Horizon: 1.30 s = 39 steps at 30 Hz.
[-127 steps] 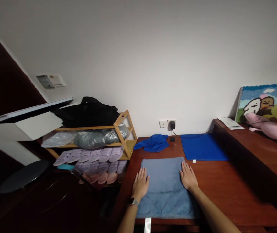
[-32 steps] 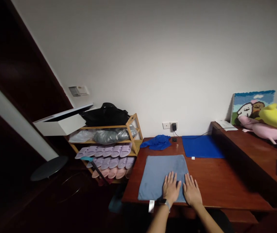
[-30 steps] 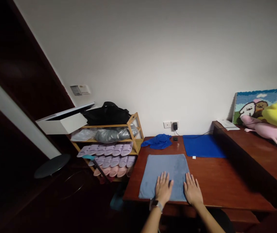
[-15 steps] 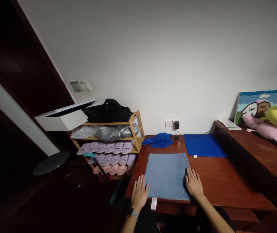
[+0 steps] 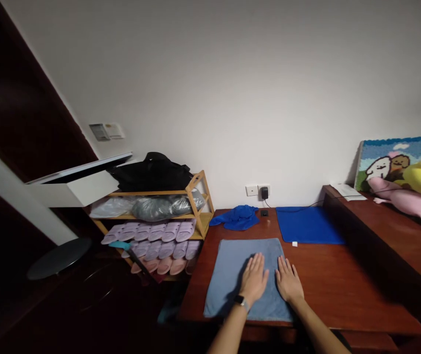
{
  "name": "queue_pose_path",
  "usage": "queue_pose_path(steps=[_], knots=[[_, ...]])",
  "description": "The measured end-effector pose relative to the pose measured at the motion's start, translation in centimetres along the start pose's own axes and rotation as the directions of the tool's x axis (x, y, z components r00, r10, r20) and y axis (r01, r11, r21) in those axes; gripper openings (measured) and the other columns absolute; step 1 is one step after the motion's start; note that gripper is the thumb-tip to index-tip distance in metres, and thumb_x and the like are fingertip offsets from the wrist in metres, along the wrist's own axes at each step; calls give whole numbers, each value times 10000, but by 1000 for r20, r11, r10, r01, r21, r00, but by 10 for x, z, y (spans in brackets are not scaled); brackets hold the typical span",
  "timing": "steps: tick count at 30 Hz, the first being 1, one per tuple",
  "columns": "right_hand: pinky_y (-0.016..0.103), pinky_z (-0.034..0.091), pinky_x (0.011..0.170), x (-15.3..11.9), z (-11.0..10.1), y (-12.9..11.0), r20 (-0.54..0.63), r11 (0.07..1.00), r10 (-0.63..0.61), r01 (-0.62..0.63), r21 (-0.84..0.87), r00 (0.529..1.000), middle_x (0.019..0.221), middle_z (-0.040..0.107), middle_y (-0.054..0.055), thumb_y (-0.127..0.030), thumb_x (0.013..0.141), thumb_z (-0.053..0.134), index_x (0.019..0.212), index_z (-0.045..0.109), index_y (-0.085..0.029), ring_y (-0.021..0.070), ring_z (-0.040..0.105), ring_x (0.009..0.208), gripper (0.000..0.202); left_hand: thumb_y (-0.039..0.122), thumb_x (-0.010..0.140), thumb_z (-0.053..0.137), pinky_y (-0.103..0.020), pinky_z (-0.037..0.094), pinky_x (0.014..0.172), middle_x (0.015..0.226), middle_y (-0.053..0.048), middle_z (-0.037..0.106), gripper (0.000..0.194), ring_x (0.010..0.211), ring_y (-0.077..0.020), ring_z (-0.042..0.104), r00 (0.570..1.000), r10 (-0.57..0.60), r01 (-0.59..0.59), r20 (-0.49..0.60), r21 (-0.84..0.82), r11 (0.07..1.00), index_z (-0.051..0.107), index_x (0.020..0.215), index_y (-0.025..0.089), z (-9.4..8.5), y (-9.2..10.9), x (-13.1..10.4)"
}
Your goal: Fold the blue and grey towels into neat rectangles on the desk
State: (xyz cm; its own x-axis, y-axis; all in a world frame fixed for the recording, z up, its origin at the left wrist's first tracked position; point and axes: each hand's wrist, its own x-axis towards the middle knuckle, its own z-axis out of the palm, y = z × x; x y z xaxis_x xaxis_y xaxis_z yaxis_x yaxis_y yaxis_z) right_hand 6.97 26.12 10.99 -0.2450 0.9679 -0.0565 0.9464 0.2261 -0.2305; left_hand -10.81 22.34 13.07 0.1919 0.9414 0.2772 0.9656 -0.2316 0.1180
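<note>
A grey-blue cloth (image 5: 228, 275) lies spread out near the front edge of the wooden desk (image 5: 328, 285). My left hand (image 5: 255, 278) is over the middle of this cloth, palm down with fingers stretched out, and a watch is on that wrist. Along the cloth's right edge is my right hand (image 5: 289, 280), also flat with the fingers extended. Neither hand grips anything. Behind, a bright blue cloth (image 5: 310, 225) is laid flat with a small white tag at its front edge. A crumpled blue cloth (image 5: 238, 218) sits at the desk's back left.
Left of the desk stands a wooden shoe rack (image 5: 200, 209) with rows of slippers (image 5: 151, 231) and a black bag (image 5: 155, 172) on top. Plush toys (image 5: 404, 199) sit on the raised ledge at right. A charger (image 5: 264, 192) is plugged into the wall.
My left hand has moved right, from the cloth's left edge onto its middle. The right hand stays by the right edge. The white label at the cloth's front no longer shows.
</note>
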Motion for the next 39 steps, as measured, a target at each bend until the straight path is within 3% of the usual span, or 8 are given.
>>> queue_pose_path(steps=[2,4,12,16,26,33,36,39], knots=[[423,80,1276,0,-1,0,11,1000,-10,10,-10,1000,1698,155,15,-400,1022,123,1624,189,-129,221,113,1577,664,452,1068,204,-419,265,1275,1664,-47,336,606,1545,-203,276,998,5,-2,66,-51,999,270,1615,200,14,24,23],[424,87,1276,1,-1,0,12,1000,-10,10,-16,1000,1697,153,10,-404,1021,122,1624,189,-132,222,118,1577,665,470,1061,197,-439,257,1276,1662,-55,339,619,1546,-218,276,993,-46,54,112,-68,996,279,1614,206,23,22,29],[423,102,1277,2,8,2,4,999,17,-17,-37,1000,1700,139,4,-424,1021,104,1626,161,-125,215,121,1576,678,522,1047,219,-489,270,1259,1653,-120,329,670,1540,-269,287,913,-402,392,62,132,910,343,1591,150,-6,-129,-44],[439,112,1277,4,14,3,15,999,30,-30,-34,999,1697,163,14,-417,1017,136,1624,184,-122,227,135,1574,676,536,1045,226,-492,300,1244,1631,-135,377,687,1521,-269,334,908,-417,416,-28,160,895,301,1604,143,-1,-159,-62],[373,130,1273,78,-17,-8,-21,1000,1,-1,18,1000,1700,169,35,-379,1030,143,1622,197,-101,207,137,1572,656,544,1046,234,-469,290,1258,1640,-152,343,705,1528,-254,313,913,-404,407,-53,157,900,354,1574,94,12,-161,-62],[365,106,1278,93,2,-5,-24,999,-5,6,37,1000,1706,125,38,-411,1026,132,1622,163,-94,198,116,1575,676,537,1041,265,-505,344,1231,1613,-153,394,686,1507,-288,355,907,-414,421,-80,155,894,406,1552,102,5,-170,-50],[367,94,1281,94,5,-3,-29,998,1,0,62,1000,1708,117,38,-423,1024,128,1623,163,-102,190,112,1575,680,469,1063,210,-504,333,1237,1625,-170,369,656,1516,-286,339,921,-370,384,-123,118,916,378,1560,75,-2,-132,-5],[376,82,1281,94,4,-2,-20,998,-3,4,57,1000,1704,136,50,-412,1022,133,1621,173,-92,194,112,1576,680,456,1071,216,-449,290,1264,1660,-81,333,614,1544,-222,278,998,-56,57,-36,4,998,275,1612,174,6,-68,53]])
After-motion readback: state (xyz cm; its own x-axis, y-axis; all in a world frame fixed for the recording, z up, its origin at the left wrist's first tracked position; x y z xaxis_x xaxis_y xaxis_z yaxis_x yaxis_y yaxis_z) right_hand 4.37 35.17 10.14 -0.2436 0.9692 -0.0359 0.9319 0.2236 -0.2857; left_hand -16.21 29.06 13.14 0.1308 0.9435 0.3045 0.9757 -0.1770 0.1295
